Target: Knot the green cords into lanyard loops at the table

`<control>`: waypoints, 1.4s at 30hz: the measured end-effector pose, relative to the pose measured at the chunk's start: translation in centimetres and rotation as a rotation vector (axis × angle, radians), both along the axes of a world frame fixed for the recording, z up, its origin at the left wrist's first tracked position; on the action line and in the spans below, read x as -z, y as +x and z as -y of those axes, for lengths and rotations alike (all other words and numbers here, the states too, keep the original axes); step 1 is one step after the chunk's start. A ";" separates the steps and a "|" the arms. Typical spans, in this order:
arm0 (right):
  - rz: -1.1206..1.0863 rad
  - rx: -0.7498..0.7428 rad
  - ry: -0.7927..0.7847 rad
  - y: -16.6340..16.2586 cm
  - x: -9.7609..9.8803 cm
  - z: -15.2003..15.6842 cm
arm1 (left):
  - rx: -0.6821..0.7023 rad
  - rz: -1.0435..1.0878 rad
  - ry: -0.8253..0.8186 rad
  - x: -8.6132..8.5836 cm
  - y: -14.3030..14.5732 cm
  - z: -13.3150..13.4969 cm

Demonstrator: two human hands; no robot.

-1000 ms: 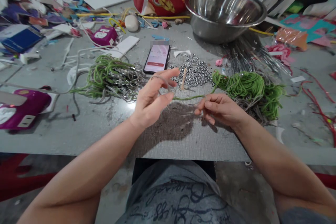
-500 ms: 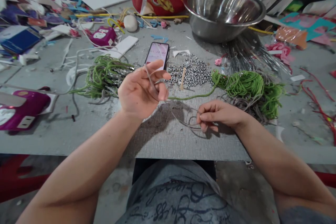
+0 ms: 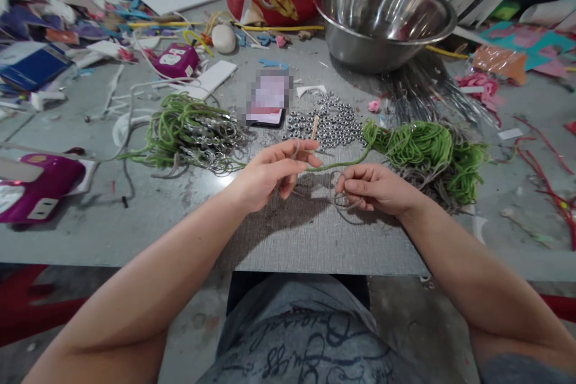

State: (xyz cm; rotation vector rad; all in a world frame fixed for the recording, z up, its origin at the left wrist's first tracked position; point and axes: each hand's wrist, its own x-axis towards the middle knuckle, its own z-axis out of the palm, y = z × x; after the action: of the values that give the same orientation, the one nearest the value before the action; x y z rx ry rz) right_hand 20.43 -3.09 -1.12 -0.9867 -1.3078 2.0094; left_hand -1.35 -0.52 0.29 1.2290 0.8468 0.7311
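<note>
Over the table (image 3: 324, 252), grey cord (image 3: 345, 208) looped near frame centre, pinched by fingers of the right hand (image 3: 375, 188), crossing the left hand (image 3: 272, 171), whose grip was unclear; probably light, limp, best held beside its loop.

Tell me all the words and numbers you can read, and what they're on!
Red bag: "三金"; its other characters are blurred or cut off.
Grey shirt: swirly lettering, too unclear to read.
Phone: screen blurred out, nothing readable.
Purple devices: pale patches, no readable words.
</note>
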 end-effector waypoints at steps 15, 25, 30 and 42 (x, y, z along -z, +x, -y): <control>0.173 -0.121 -0.018 0.0 -0.2 0.1 | 0.399 -0.962 0.763 0.4 -0.9 -0.3; 0.218 -0.147 -0.046 -0.1 -0.3 0.0 | 0.503 -1.003 0.799 0.1 -1.7 -0.6; 0.232 -0.143 -0.051 -0.1 -0.3 0.0 | 0.588 -0.968 0.743 -0.1 -2.0 -0.7; 0.205 -0.092 -0.092 -0.2 0.0 0.0 | 0.374 -0.924 0.798 -0.3 -1.0 -0.3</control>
State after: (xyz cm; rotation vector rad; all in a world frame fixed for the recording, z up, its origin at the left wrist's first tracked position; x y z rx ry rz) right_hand 20.22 -3.05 -1.12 -1.2232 -1.3998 2.0978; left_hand -2.39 -0.26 0.61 2.4605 1.0344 0.1310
